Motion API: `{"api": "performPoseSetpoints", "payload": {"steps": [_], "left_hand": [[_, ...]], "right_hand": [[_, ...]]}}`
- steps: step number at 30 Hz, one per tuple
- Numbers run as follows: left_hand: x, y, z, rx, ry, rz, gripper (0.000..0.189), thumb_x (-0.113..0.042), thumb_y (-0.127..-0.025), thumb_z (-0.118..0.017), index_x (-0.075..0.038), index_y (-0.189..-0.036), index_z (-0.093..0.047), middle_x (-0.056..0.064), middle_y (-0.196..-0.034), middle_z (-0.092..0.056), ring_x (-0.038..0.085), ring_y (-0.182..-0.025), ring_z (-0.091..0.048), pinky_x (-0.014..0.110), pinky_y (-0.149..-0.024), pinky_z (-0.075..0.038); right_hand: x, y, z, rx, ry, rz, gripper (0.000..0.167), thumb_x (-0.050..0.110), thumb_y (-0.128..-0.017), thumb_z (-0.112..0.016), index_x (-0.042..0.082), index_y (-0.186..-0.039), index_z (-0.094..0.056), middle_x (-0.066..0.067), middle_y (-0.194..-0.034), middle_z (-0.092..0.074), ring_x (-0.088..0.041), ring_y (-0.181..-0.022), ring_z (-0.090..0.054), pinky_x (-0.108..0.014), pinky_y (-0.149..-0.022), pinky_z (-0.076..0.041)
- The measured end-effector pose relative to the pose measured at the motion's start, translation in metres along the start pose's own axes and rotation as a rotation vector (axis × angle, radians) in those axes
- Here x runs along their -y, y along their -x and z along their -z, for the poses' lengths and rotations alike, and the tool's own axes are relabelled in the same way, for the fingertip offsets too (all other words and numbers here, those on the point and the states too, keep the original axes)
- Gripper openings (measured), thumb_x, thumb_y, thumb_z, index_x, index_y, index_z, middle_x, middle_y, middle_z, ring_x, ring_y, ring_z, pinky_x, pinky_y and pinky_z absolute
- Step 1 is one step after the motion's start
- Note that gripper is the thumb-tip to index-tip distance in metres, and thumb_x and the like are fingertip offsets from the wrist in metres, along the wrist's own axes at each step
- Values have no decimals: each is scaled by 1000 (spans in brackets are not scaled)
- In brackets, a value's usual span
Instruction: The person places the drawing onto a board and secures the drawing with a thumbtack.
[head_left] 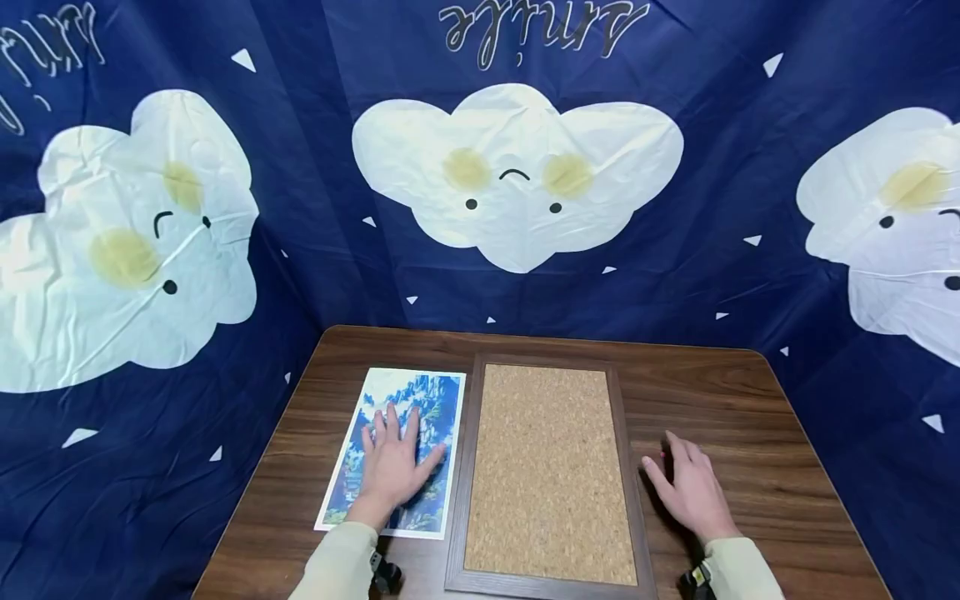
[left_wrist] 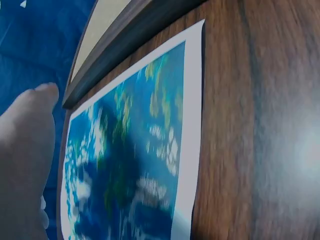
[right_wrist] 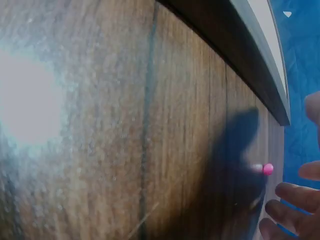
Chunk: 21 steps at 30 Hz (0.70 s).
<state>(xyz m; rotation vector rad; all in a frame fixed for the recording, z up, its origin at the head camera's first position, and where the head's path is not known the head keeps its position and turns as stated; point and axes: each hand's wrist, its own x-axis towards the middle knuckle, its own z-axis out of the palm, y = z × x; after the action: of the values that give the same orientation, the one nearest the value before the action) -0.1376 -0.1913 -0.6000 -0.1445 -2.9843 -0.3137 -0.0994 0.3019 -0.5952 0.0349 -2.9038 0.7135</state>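
A blue landscape print (head_left: 441,408) with a white border lies on the left of the wooden table. Over it my left hand (head_left: 393,468) is spread with straight fingers; whether the palm presses down cannot be told. To its right is a framed cork board (head_left: 551,475), lying flat. My right hand (head_left: 693,492) is beyond the board's right side, fingers loosely bent, holding nothing that shows. Near its fingertips, a small pink-headed thing (right_wrist: 268,169), perhaps a push pin, rests on the table; its lower part is blurred.
Dark brown wood tabletop (head_left: 780,467) extends around the board. Behind and on both sides hangs a navy cloth (head_left: 315,183) with white clouds. The board's raised brown frame (head_left: 630,467) stands between the two hands.
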Motion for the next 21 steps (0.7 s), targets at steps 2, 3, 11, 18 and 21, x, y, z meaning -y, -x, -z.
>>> {"api": "performPoseSetpoints", "payload": {"steps": [2,3,11,18,21], "left_hand": [[6,0,2,-7,2,25,89,-67,-97,-58,-7,-161,-42,38,-163,-28,60,-151,-25,76,-118,-22],[9,1,3,-4,0,39,87,-65,-99,-58,-5,-160,-42,39,-163,-28,61,-150,-25,76,-118,-22],[26,6,15,15,3,159,77,-50,-101,-62,1,-157,-44,45,-157,-31,61,-147,-31,76,-114,-29],[37,12,18,85,30,276,76,-44,-103,-59,5,-157,-40,49,-157,-24,65,-146,-27,77,-113,-29],[42,13,18,110,27,320,77,-44,-103,-58,5,-159,-36,51,-156,-22,66,-146,-26,76,-113,-31]], "right_hand": [[-2,0,0,11,-7,-11,69,41,-106,-60,-11,-149,-46,-39,-139,-52,-59,-127,-48,-70,-100,-44],[-3,0,0,11,-10,-12,68,39,-106,-61,-12,-147,-47,-39,-138,-53,-59,-126,-49,-70,-99,-45],[-13,-3,-5,-76,-5,47,49,18,-100,-69,-13,-135,-58,-37,-126,-62,-55,-116,-55,-67,-95,-47],[-18,-8,-8,-155,5,99,34,9,-96,-74,-11,-122,-67,-32,-114,-66,-53,-107,-59,-65,-90,-49],[-19,-9,-8,-164,5,108,30,7,-95,-75,-10,-118,-69,-30,-109,-67,-52,-104,-61,-65,-88,-49]]}}
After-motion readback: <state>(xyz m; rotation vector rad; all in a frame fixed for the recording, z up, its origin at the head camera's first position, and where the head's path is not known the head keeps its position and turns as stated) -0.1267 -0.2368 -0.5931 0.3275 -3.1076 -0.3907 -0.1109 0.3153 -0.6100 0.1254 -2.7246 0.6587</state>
